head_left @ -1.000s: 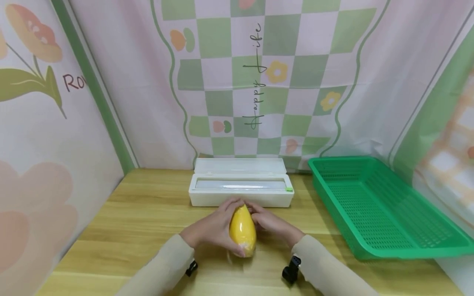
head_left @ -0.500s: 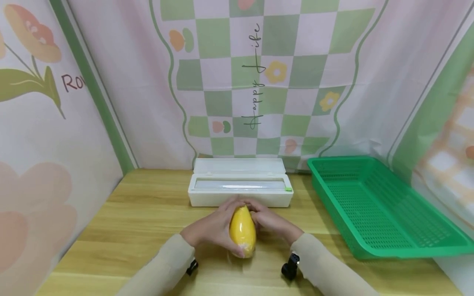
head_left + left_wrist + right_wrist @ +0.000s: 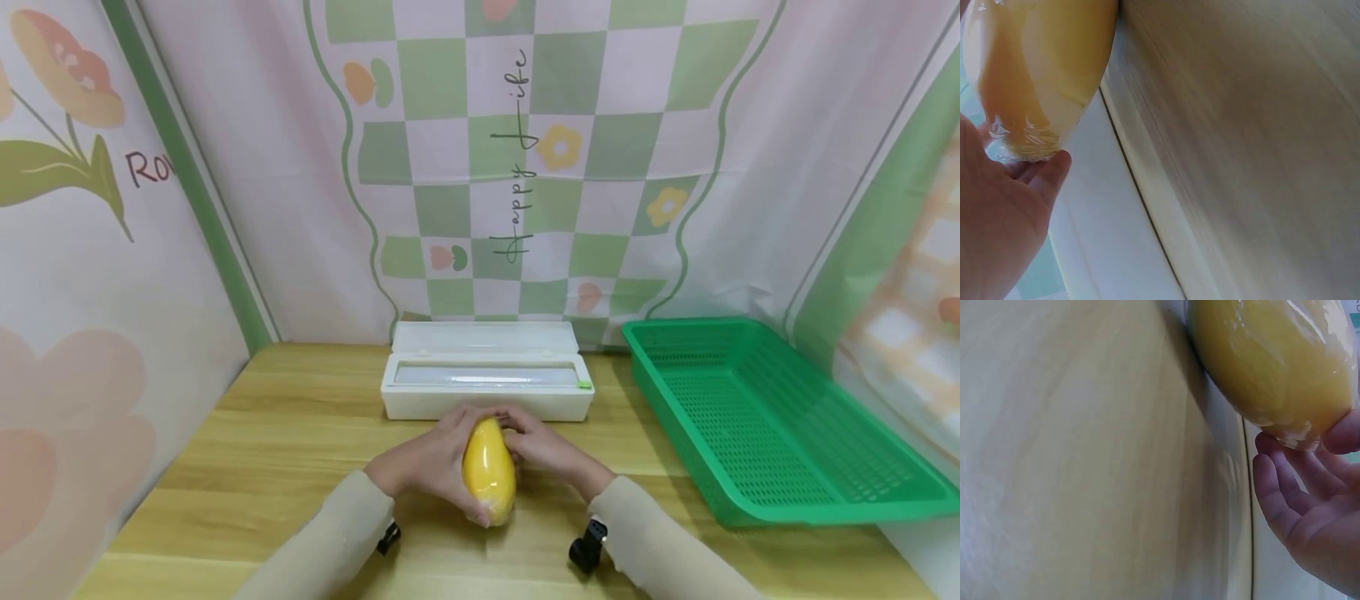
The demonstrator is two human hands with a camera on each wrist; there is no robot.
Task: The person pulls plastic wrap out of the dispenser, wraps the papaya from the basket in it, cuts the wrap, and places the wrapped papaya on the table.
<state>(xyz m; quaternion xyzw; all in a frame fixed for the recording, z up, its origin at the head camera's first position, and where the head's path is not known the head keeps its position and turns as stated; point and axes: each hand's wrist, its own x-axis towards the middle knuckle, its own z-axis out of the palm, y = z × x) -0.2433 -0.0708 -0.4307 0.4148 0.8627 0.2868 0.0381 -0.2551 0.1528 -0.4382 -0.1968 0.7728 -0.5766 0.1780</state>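
A yellow mango [image 3: 489, 473], wrapped tightly in shiny cling film, is held between both hands in front of the white box. My left hand [image 3: 433, 463] curls round its left side, with the thumb at the near end and fingers toward the far tip. From the right, my right hand [image 3: 547, 450] grips the far end with bent fingers, partly hidden behind the fruit. In the right wrist view the thumb and fingers pinch the gathered film at the end of the mango [image 3: 1272, 369]. Crinkled film also shows at the end of the mango [image 3: 1047, 69] in the left wrist view.
Behind the hands stands a white cling film dispenser [image 3: 487, 407], its lid [image 3: 486, 337] raised, a film roll [image 3: 487, 377] inside and a green slider [image 3: 584, 384] at right. A green perforated basket [image 3: 693, 446] sits on the wooden table [image 3: 300, 433] at right. Printed curtains enclose the table.
The mango has shifted slightly left and tilted a little, its near end moving down in the head view. Both hands keep their grip; the dispenser and basket stay put.
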